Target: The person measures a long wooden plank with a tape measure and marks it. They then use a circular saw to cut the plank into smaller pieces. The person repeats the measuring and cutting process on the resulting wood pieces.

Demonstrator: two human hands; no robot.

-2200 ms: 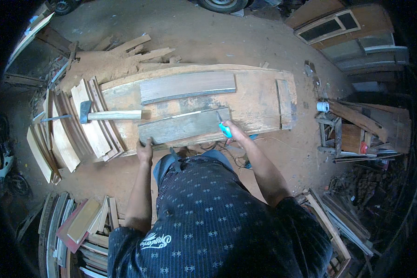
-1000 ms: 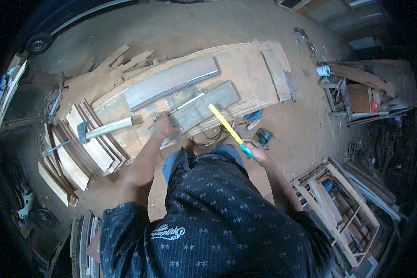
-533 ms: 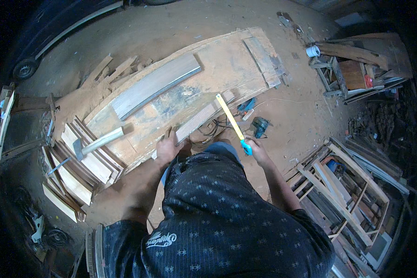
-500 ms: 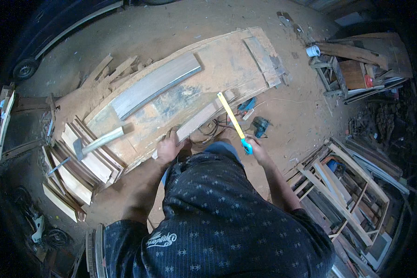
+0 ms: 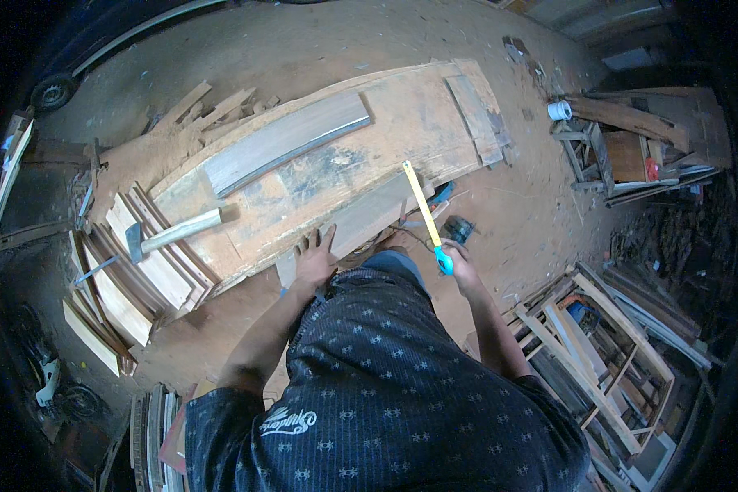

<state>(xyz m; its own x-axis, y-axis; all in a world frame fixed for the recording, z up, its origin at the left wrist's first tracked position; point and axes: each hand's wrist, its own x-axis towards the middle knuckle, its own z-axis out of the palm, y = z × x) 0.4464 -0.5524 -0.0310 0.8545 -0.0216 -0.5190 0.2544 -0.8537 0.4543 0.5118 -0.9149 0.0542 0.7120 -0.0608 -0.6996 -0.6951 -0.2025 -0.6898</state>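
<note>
My left hand [image 5: 313,258] lies on a narrow board [image 5: 365,215] along the near edge of a low work table [image 5: 402,135], its fingers spread and pressing flat. In my right hand [image 5: 462,269] is a tape measure with a turquoise case [image 5: 444,261]. Its yellow blade [image 5: 422,201] is drawn out and slants up and left, the tip over the far end of the narrow board. A wider, slightly curved plank [image 5: 287,143] rests farther back on the table.
At the left lie several curved wooden strips [image 5: 123,299] with a hammer-like tool [image 5: 176,234] on top. A teal power tool [image 5: 459,229] sits on the floor. Wooden frames [image 5: 607,361] stand at the lower right, a white bucket [image 5: 559,111] at the upper right.
My left hand has gone from gripping the narrow board's edge to lying flat on it with fingers spread. The board now shows its broad face. The tape stays in my right hand.
</note>
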